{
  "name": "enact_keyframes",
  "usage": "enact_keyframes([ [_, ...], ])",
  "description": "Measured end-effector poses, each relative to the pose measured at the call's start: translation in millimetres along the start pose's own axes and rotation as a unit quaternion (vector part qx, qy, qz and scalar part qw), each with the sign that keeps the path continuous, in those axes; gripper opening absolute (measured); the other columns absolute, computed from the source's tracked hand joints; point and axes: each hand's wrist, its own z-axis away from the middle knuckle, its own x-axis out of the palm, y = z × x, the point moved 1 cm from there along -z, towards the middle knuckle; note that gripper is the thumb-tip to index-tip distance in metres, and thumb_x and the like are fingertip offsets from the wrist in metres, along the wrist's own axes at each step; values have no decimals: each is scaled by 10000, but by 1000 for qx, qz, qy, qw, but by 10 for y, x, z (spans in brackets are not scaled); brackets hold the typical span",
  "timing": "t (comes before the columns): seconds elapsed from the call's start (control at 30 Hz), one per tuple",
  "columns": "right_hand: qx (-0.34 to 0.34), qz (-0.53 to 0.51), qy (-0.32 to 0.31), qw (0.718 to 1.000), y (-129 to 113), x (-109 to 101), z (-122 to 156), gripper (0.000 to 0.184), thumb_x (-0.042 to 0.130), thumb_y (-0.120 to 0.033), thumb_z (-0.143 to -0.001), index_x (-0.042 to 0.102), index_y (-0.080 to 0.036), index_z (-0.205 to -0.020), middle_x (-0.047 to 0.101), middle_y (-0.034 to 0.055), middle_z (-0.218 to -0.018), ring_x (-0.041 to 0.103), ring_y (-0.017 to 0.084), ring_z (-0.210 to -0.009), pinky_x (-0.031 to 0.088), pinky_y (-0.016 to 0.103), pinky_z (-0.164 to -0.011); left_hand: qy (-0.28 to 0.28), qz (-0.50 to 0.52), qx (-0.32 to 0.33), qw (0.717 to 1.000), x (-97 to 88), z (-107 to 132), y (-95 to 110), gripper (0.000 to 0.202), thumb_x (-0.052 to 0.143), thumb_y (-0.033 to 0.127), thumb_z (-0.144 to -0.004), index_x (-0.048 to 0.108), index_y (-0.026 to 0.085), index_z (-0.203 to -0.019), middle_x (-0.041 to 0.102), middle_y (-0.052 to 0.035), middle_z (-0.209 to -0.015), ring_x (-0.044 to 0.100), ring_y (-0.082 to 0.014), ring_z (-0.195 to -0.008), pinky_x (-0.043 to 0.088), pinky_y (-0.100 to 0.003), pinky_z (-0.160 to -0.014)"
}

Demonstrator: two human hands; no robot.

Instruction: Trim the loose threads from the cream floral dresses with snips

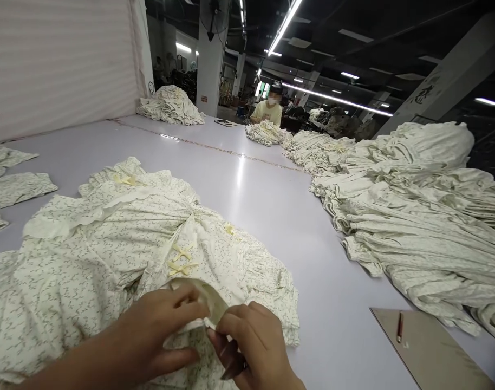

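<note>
A pale floral garment [150,227] with small yellow bows lies spread on the table in front of me, its fabric gathered near the middle. At its near opening, my left hand [162,327] grips the edge, with the thumb held apart lower down. Close by on the right, my right hand [255,338] pinches a small bit of the same edge between thumb and fingers. Dark metal thread snips [232,362] rest within the right hand, their pointed end showing below the fingers; the handles are hidden. The fingertips of both hands nearly meet.
Heaped matching garments [426,216] line the right side of the table [272,216]. Another pile [170,105] stands at the far left, and flat pieces [18,189] lie at left. A board [430,352] with a red pen [400,326] is near right. A person [268,110] works opposite.
</note>
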Motion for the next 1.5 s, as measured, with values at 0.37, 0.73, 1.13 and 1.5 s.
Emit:
enact_keyframes([
  [0.37,167,-170,-44,970,-155,334,248,223,600,-170,-798,564,-251,-1003,690,25,-1006,677,159,-781,502,224,-635,234,204,-101,945,222,185,-203,377,510,165,-856,213,212,-630,255,65,-580,241,-96,-517,233,-205,-456],
  [0.73,155,-142,-46,977,-217,270,23,51,551,-201,-856,565,-243,-881,673,-32,-775,579,116,-577,394,220,-531,267,309,-234,883,166,130,-17,157,568,347,-862,553,252,-986,611,23,-697,583,-165,-671,453,-226,-582],
  [1.13,175,-260,-49,948,-179,327,6,155,564,-181,-822,572,-247,-962,677,-18,-867,649,119,-716,471,181,-612,200,612,-277,713,139,51,-50,438,817,379,-698,499,255,-973,657,54,-659,547,-95,-535,417,-166,-503],
  [1.5,198,-176,-38,963,-142,278,8,463,734,-246,-729,475,-305,-1108,662,-44,-879,588,121,-569,428,209,-498,192,427,-237,851,205,191,-85,349,655,183,-776,533,266,-1092,720,-28,-963,697,-190,-804,559,-239,-671],
])
